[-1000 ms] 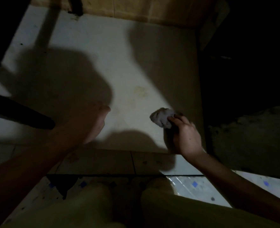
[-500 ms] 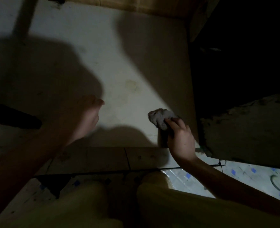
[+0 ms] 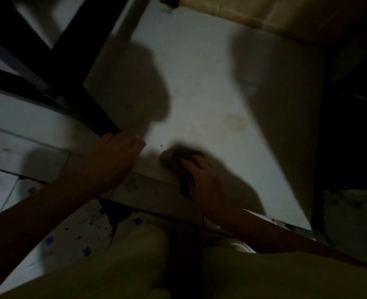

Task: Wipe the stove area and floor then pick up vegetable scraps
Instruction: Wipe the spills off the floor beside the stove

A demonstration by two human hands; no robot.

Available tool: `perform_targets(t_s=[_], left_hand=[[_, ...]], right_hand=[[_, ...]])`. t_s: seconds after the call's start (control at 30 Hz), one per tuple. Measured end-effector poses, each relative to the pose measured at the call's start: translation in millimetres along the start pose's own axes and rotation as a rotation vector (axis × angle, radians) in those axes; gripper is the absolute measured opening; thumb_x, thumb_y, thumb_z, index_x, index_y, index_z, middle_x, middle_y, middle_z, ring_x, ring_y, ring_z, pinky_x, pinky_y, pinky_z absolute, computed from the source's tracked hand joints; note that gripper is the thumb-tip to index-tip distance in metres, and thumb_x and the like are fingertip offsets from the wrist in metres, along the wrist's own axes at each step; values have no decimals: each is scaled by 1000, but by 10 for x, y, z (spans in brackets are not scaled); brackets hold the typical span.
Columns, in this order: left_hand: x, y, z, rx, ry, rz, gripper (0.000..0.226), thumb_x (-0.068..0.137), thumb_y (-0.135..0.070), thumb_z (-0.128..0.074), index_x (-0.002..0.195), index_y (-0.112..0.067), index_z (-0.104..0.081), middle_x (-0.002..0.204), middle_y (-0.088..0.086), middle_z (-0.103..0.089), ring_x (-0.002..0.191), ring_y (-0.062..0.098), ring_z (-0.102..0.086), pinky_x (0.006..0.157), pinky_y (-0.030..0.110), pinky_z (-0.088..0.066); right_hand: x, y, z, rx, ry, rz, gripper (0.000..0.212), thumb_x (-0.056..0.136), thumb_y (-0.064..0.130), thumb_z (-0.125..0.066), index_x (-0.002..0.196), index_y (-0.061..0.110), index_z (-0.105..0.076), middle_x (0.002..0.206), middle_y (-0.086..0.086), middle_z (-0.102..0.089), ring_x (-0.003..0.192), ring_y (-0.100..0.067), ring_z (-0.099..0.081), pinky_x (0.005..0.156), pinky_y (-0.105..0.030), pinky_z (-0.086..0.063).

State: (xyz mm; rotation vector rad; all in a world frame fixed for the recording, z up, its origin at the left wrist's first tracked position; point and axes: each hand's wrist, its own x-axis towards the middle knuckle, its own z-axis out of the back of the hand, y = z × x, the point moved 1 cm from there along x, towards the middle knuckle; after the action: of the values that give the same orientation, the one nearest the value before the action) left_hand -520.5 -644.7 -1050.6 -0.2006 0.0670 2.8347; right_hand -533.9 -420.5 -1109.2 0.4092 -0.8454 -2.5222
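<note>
A crumpled grey cloth point(image 3: 174, 157) lies pressed on the pale floor slab point(image 3: 210, 87) near its front edge, and my right hand point(image 3: 202, 175) is shut on it from behind. My left hand point(image 3: 115, 154) hovers just left of the cloth with the fingers loosely together, holding nothing, its knuckles close to a black frame leg point(image 3: 87, 98). A faint yellowish stain point(image 3: 235, 120) marks the slab beyond the cloth. A tiny dark speck point(image 3: 161, 145) sits just left of the cloth. The scene is dim and blurred.
A black metal frame point(image 3: 38, 61) stands at the left over the slab. A tan tiled wall point(image 3: 264, 16) closes the back. Dark space and a rough concrete edge point(image 3: 350, 212) lie at the right. White floor tiles with blue dots point(image 3: 49, 240) and my knees fill the foreground.
My right hand has slid the cloth leftward along the slab's front edge, into shadow. The view has swung so the black frame shows at the left. My left hand stays beside it.
</note>
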Motion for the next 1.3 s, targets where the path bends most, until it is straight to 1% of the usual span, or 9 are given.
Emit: perform_targets(t_s=[0.2,0.3,0.5,0.67,0.73,0.8,0.9,1.07,1.3], left_hand=[[-391,159,-64,43,-55,81,40,51,14,-76,90,5,-70,91,25,-69,71,39,-69,59,48,-54],[-425,197,-108,48,-42,103,50,40,11,-85,88,5,-71,90,24,-70,68,38,-68,58,49,-54],[-205,101,-78,60,-7,12,51,43,4,-88,91,3,-70,94,24,-69,73,38,-68,61,45,-54],[86,-46,-82,6,17,-57,54,53,7,-83,104,1,-67,100,22,-68,80,39,-67,65,44,-52],[207,-91,-114,-42,8,-68,50,68,2,-76,115,-2,-62,107,19,-66,87,37,-64,71,42,-49],[368,-149,-133,-82,25,-78,45,79,-5,-68,123,-5,-57,113,16,-62,94,35,-61,74,40,-47],[606,-304,-113,-125,4,-134,31,79,-2,-57,110,-1,-63,102,21,-64,88,39,-62,74,44,-50],[904,-676,-108,-114,-47,-221,26,74,3,-57,99,-1,-66,92,22,-63,86,40,-61,79,48,-52],[1148,-1121,-175,-97,12,-239,32,88,1,-42,117,-5,-55,116,17,-55,108,33,-51,95,46,-39]], right_hand=[[231,228,-196,-52,130,135,64,73,1,-63,135,11,-50,140,-17,-47,120,-44,-49,96,-53,-48],[270,236,-187,-91,183,211,61,79,4,-59,138,14,-46,144,-14,-42,126,-43,-43,100,-51,-45],[256,86,-45,-269,396,290,58,87,11,-59,141,24,-42,153,-4,-29,130,-41,-36,99,-53,-43],[-36,-89,204,-299,342,292,49,83,9,-64,131,18,-55,145,-9,-43,126,-42,-44,97,-50,-46],[-178,-165,343,-293,216,295,49,68,5,-76,114,14,-67,127,-13,-61,107,-42,-60,79,-45,-56],[-317,-296,447,-276,186,204,52,68,2,-74,117,19,-66,129,-9,-60,104,-39,-60,72,-39,-55],[-562,-541,559,-234,176,49,55,82,4,-60,132,28,-53,146,3,-43,120,-31,-45,86,-36,-45],[-954,-855,811,-272,102,-115,57,83,10,-60,132,37,-49,145,14,-42,104,-24,-45,70,-28,-35],[-1411,-1122,1000,-262,-76,-414,62,76,6,-72,129,32,-55,143,9,-47,109,-29,-48,83,-37,-50]])
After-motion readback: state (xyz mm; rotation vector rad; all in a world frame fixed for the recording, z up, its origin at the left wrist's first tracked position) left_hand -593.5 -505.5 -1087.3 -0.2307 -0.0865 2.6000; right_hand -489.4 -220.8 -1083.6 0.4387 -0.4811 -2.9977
